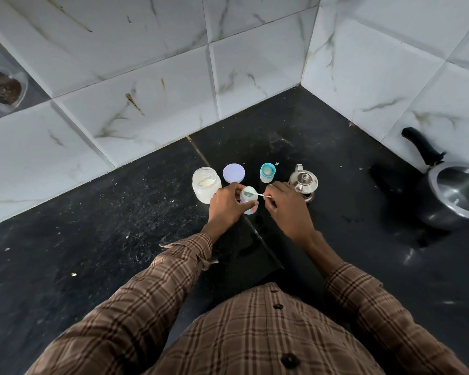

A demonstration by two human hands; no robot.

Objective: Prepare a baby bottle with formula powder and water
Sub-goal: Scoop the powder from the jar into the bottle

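While curled round the bottle (248,199), left hand (226,205); right hand (287,203) pinching scoop (257,195) over its mouth.

The person wears a brown plaid shirt (255,334) with dark buttons (289,359) and buttoned long-sleeve cuffs (198,246).

Small clear baby bottle (248,199) — upright, uncapped — on the dark counter (119,226), white scoop (255,194) across its mouth

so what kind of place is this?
Most likely a home kitchen corner: a dark stone counter meeting marble-look wall tiles, with a steel pressure cooker pot at the right and a small steel kettle beside the open powder jar.
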